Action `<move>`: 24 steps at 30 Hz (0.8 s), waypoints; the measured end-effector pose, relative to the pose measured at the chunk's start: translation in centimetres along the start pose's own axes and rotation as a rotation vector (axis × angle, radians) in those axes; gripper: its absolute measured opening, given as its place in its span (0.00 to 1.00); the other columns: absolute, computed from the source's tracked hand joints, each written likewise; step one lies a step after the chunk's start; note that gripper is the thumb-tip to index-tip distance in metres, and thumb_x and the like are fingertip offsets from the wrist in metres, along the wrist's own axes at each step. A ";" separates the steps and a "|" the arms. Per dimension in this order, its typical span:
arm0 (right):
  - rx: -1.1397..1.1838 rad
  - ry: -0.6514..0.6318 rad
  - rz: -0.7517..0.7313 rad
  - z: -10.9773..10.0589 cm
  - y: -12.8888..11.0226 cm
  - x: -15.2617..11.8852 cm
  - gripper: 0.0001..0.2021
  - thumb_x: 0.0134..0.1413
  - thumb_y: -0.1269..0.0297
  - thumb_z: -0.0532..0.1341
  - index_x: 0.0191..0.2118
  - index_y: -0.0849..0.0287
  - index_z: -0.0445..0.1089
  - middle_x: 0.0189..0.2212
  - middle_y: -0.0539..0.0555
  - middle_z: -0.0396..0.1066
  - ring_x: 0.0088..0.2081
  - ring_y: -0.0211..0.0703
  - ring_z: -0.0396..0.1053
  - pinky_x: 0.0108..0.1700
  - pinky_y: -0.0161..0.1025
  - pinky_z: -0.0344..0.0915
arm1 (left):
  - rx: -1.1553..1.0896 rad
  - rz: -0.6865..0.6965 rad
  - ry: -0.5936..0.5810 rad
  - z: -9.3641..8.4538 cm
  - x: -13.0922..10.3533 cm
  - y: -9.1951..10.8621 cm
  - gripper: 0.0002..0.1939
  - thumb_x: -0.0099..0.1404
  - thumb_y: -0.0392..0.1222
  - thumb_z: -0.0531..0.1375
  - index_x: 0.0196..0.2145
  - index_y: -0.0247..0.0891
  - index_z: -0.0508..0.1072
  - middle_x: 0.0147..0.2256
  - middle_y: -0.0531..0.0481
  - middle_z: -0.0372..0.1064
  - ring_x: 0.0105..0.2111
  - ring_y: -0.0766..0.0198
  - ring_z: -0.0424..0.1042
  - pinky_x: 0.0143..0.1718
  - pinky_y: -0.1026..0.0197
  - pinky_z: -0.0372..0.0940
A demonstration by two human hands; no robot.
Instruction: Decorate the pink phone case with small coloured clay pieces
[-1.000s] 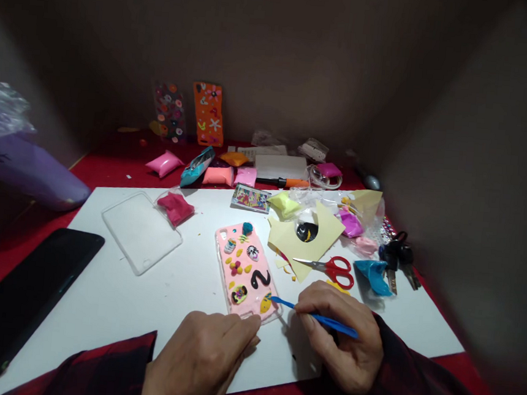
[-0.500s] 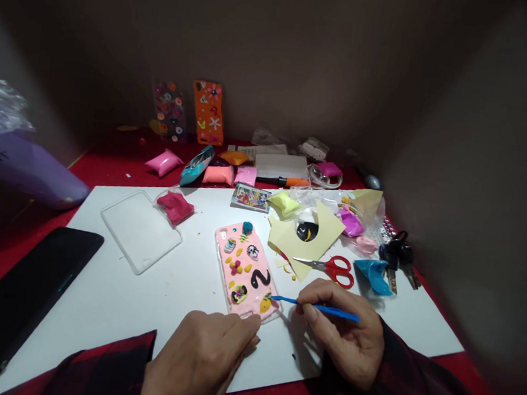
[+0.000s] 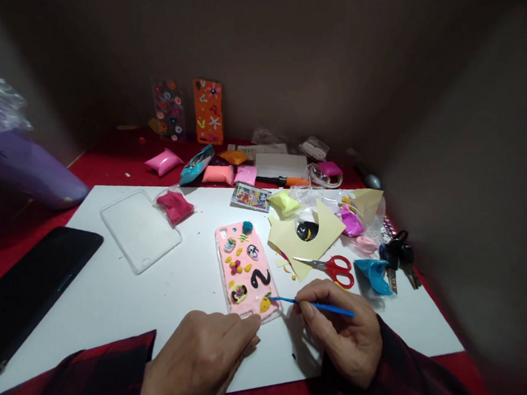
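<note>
A pink phone case point(image 3: 243, 263) lies on the white board point(image 3: 174, 313), decorated with small clay shapes and a black curved clay strip point(image 3: 261, 278). Its clear bottom edge meets the fingertips of my left hand point(image 3: 206, 352), which is closed there, though its thumb is mostly hidden. My right hand point(image 3: 341, 330) pinches a thin blue clay tool point(image 3: 323, 306) between thumb and fingers. The tool's tip touches the yellow clay fish point(image 3: 266, 304) near the case's lower right corner.
Red scissors point(image 3: 337, 270), yellow paper point(image 3: 282, 239), a blue clay packet point(image 3: 374, 276) and keys point(image 3: 401, 259) lie to the right. A transparent case point(image 3: 137, 239), red clay packet point(image 3: 174, 207) and black phone-like slab point(image 3: 28, 300) lie left. Decorated cases point(image 3: 208, 113) stand behind.
The blue tool and my right hand have shifted very slightly left, with the tool's tip staying at the fish. My left hand and the case keep their places.
</note>
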State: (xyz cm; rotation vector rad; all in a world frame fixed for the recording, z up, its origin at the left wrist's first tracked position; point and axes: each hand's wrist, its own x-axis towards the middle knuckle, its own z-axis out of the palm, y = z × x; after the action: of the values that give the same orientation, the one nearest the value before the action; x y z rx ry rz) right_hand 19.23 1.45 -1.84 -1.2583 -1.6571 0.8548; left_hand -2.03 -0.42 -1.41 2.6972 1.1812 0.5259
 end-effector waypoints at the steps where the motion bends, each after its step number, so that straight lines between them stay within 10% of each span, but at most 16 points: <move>1: -0.005 -0.006 -0.001 0.0 0.0 0.0 0.07 0.54 0.65 0.57 0.28 0.58 0.69 0.19 0.49 0.66 0.20 0.36 0.62 0.22 0.34 0.55 | 0.003 -0.001 -0.002 0.0 0.0 0.0 0.08 0.69 0.36 0.48 0.42 0.38 0.66 0.26 0.54 0.70 0.21 0.60 0.70 0.20 0.58 0.60; 24: -0.003 0.027 0.049 0.0 -0.1 -0.1 0.08 0.54 0.63 0.57 0.27 0.58 0.69 0.18 0.50 0.66 0.19 0.36 0.60 0.20 0.35 0.54 | -0.005 -0.009 -0.013 0.0 0.0 0.1 0.08 0.68 0.35 0.49 0.42 0.37 0.66 0.26 0.54 0.70 0.22 0.60 0.70 0.20 0.57 0.60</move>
State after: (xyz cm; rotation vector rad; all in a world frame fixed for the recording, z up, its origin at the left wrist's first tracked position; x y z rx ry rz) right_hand 19.15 1.35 -1.74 -1.3118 -1.6130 0.8611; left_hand -1.96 -0.54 -1.42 2.6854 1.1871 0.5088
